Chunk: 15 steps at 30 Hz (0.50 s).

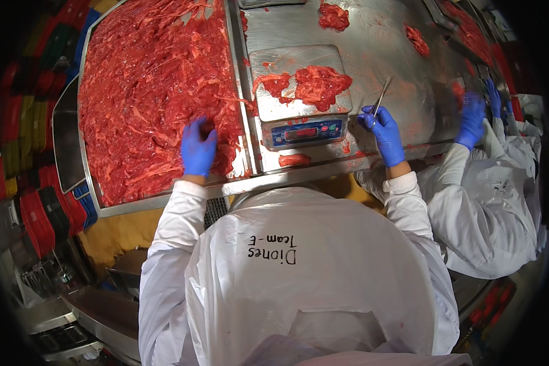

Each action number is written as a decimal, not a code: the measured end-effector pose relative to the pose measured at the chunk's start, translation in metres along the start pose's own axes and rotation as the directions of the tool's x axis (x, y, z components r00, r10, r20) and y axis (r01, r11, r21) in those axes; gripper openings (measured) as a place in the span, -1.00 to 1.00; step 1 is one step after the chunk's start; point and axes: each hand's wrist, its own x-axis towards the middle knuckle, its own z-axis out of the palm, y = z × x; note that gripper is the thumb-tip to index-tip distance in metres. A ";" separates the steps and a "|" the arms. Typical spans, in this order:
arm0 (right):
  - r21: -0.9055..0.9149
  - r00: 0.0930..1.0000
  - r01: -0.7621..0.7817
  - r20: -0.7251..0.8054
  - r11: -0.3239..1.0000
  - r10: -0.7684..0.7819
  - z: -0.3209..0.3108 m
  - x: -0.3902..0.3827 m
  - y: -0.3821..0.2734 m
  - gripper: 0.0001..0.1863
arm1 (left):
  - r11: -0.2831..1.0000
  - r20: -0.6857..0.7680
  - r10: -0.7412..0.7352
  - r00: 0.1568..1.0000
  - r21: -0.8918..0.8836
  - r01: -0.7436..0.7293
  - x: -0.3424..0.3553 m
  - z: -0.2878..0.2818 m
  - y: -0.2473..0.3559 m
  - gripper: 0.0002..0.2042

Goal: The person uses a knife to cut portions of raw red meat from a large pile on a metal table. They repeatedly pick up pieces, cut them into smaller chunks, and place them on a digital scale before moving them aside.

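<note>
My left hand (198, 149), in a blue glove, is over the near right part of a large metal tray (91, 189) heaped with red raw meat trimmings (158, 91). Its thumb stands apart from the fingers, and nothing shows between them. In my right hand (384, 135), also gloved in blue, is a pair of metal scissors (382, 94) with the blades pointing up and away. Between my hands stands a digital scale (305, 133) with a steel plate. Pieces of raw meat (323, 85) lie on that plate.
Loose meat pieces (333, 17) lie farther back on the steel table (384, 49), and a small strip (294, 160) is before the scale. At the right a co-worker's gloved hand (471, 119) is over the table. Stacked coloured crates (36, 219) stand at the left.
</note>
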 end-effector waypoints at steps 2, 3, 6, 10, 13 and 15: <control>-0.139 0.990 0.084 0.125 0.987 -0.067 0.008 0.007 -0.016 -0.69 | 0.948 -0.157 0.317 0.935 0.066 -0.310 0.016 0.024 0.044 -0.35; -0.131 0.974 0.101 0.216 0.986 -0.071 0.031 0.008 -0.031 -0.68 | 0.927 -0.121 0.351 0.929 0.186 -0.326 0.020 0.033 0.077 -0.24; -0.183 0.946 0.062 0.324 0.981 0.001 0.077 0.035 -0.032 -0.64 | 0.830 0.124 0.529 0.840 0.132 -0.542 0.025 0.087 0.128 -0.12; -0.113 0.986 0.098 0.143 0.989 -0.082 0.087 0.052 -0.015 -0.60 | 0.786 0.297 0.520 0.801 -0.535 -0.312 0.008 0.085 0.159 -0.28; -0.284 0.905 0.373 0.321 0.883 -0.279 0.121 0.002 -0.020 -0.47 | 0.709 -0.038 0.337 0.941 -0.648 -0.280 0.016 0.070 0.132 -0.45; -0.251 0.726 0.628 0.531 0.737 -0.437 0.157 -0.009 -0.029 -0.38 | 0.689 -0.029 0.182 0.983 -0.709 -0.149 0.022 0.065 0.107 -0.55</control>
